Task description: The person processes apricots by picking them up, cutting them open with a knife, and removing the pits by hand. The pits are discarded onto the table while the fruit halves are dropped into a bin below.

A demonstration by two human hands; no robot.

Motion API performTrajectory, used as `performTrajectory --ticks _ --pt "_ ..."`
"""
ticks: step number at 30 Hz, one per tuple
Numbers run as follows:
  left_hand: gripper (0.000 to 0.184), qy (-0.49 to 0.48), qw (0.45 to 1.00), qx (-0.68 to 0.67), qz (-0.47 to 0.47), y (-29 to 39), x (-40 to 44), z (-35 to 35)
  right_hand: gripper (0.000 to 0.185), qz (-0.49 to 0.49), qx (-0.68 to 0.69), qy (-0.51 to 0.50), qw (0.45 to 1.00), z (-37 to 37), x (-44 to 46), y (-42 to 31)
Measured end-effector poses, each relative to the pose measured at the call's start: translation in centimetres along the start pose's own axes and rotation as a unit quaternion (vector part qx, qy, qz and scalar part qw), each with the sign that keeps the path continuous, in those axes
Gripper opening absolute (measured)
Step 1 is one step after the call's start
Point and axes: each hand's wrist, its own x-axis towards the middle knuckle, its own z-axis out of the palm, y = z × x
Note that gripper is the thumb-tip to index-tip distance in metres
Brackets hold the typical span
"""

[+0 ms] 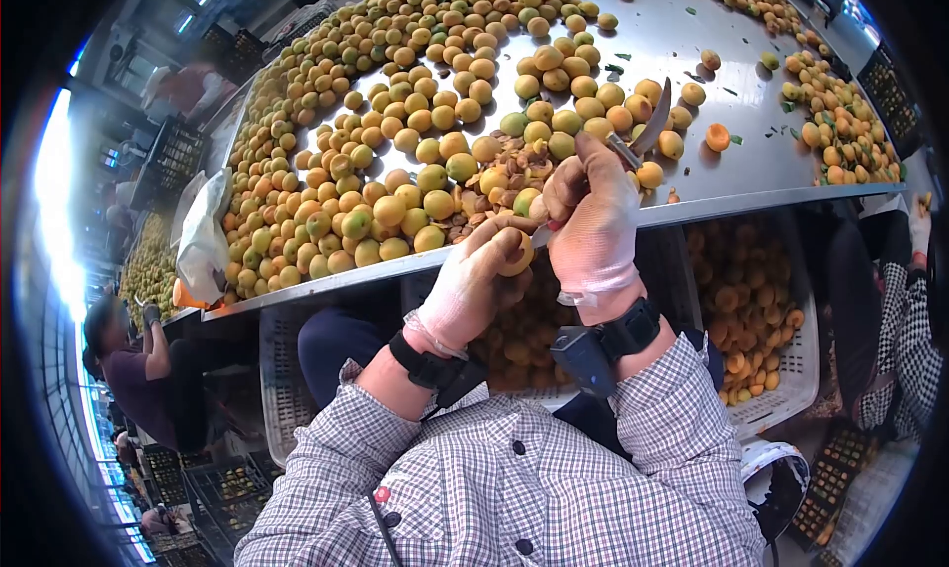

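Note:
My left hand (473, 288), in a stained white glove, has its fingers wrapped round an orange-yellow fruit (516, 255) at the table's near edge. Close beside it, my right hand (598, 211), gloved too, is closed on a small tool whose tip reaches the fruit; a curved metal blade (654, 122) rises above this hand's fingers. Whether blade and tip belong to one tool, I cannot tell. Brown pits (514, 167) lie in a heap just beyond my hands, among many whole fruits (390, 209). A cut fruit half (717, 137) rests further right.
The metal table (736, 206) slopes across the view. White crates stand below it, the right one (781, 394) holding cut fruit. A white bag (205, 233) hangs at the left corner. One person (138, 369) sits at the left, another (905, 320) at the right.

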Motion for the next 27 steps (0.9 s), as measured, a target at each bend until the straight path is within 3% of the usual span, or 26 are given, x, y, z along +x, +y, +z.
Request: performTrajectory --ticks 1,5,6,7,8,11,13,15,16,17,18,19,20,21,25,27 --pt "0.029 -0.015 0.995 0.077 0.064 -0.4 0.0 0.0 0.043 -0.014 -0.005 0.006 1.0 0.1 0.0 0.2" --pt "0.03 -0.006 0.979 0.107 0.173 -0.5 0.3 0.8 0.041 -0.007 -0.009 0.03 0.999 0.1 -0.1 0.4" --pt "0.03 0.017 0.999 -0.043 0.027 0.1 0.1 1.2 0.041 -0.007 -0.009 0.03 0.999 0.0 -0.1 0.6" --pt "0.031 0.04 0.973 -0.191 -0.12 0.6 0.0 1.5 0.038 -0.026 -0.033 0.025 0.999 -0.1 -0.2 0.8" --pt "0.031 0.039 0.973 -0.191 -0.121 0.6 0.0 1.5 0.036 -0.044 -0.056 0.02 0.997 -0.2 -0.3 1.0" --pt "0.03 0.025 0.985 -0.156 -0.074 -0.2 0.3 1.6 0.029 -0.089 -0.122 0.011 0.988 0.5 -1.0 1.0" --pt "0.028 0.048 0.991 0.038 0.115 -1.1 0.7 1.8 0.028 -0.122 -0.143 0.016 0.982 0.1 -0.8 1.8" --pt "0.027 0.055 0.991 0.073 0.094 -1.1 0.8 1.9 0.027 -0.153 -0.163 0.016 0.975 -0.1 -0.6 2.0" --pt "0.027 0.062 0.99 0.108 0.072 -1.0 0.8 1.9 0.026 -0.08 -0.08 0.02 0.993 -0.2 -0.5 1.6" --pt "0.026 0.079 0.948 0.202 0.231 -1.7 1.4 2.0 0.026 -0.005 0.005 0.023 1.0 -0.2 -0.5 1.5" --pt "0.026 0.112 0.939 0.21 0.249 -3.8 2.2 2.0 0.026 -0.001 0.007 0.018 1.0 -0.2 -0.4 1.9" --pt "0.027 0.098 0.992 0.008 0.081 -2.6 1.9 2.3 0.027 -0.047 -0.076 0.012 0.996 -0.3 -0.6 2.4" --pt "0.028 0.079 0.973 -0.197 -0.091 -0.7 1.5 2.7 0.029 -0.093 -0.159 0.005 0.983 -0.1 -0.8 2.6" --pt "0.025 0.089 0.941 -0.284 -0.162 0.7 1.4 2.9 0.032 -0.025 -0.073 0.0 0.997 0.2 -1.2 2.1" --pt "0.023 0.047 0.943 -0.279 -0.174 -0.5 2.3 1.8 0.037 -0.081 -0.195 -0.043 0.977 0.9 -1.7 2.4" --pt "0.023 0.013 0.944 -0.274 -0.183 -1.3 2.8 1.2 0.039 -0.049 -0.17 -0.036 0.984 1.6 -2.0 2.1"
